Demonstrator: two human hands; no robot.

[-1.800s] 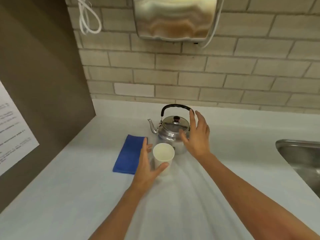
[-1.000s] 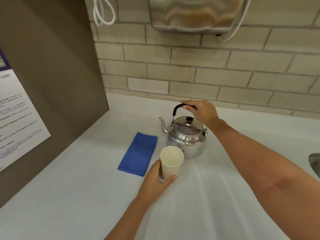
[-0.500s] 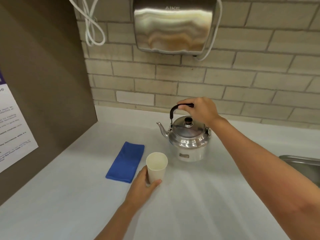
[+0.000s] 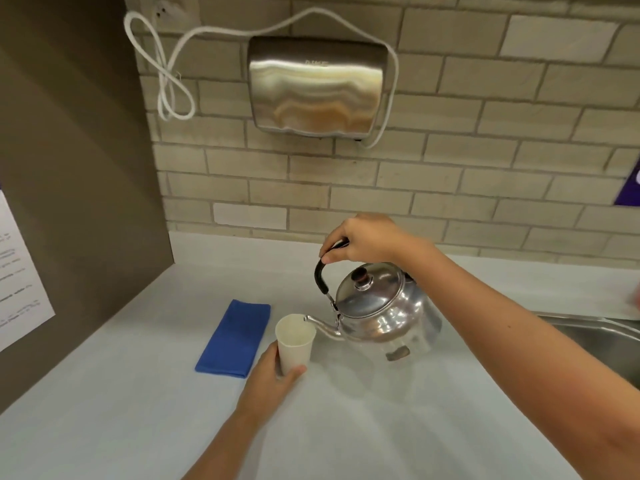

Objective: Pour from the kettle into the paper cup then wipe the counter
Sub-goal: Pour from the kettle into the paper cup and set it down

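A shiny steel kettle (image 4: 384, 313) with a black handle hangs above the white counter (image 4: 138, 410), tilted to the left. Its spout tip sits over the rim of the white paper cup (image 4: 295, 341). My right hand (image 4: 363, 242) grips the top of the kettle's handle. My left hand (image 4: 268, 382) wraps around the lower part of the cup, which stands upright on the counter. No stream of liquid is visible at the spout. A folded blue cloth (image 4: 235, 337) lies flat just left of the cup.
A steel sink (image 4: 595, 337) lies at the right edge. A metal hand dryer (image 4: 317, 86) with a white cord hangs on the brick wall above. A brown side panel (image 4: 76, 202) with a paper notice closes off the left.
My right hand has lifted the kettle off the counter and tipped it left, bringing the spout over the cup. My left hand stays on the cup.
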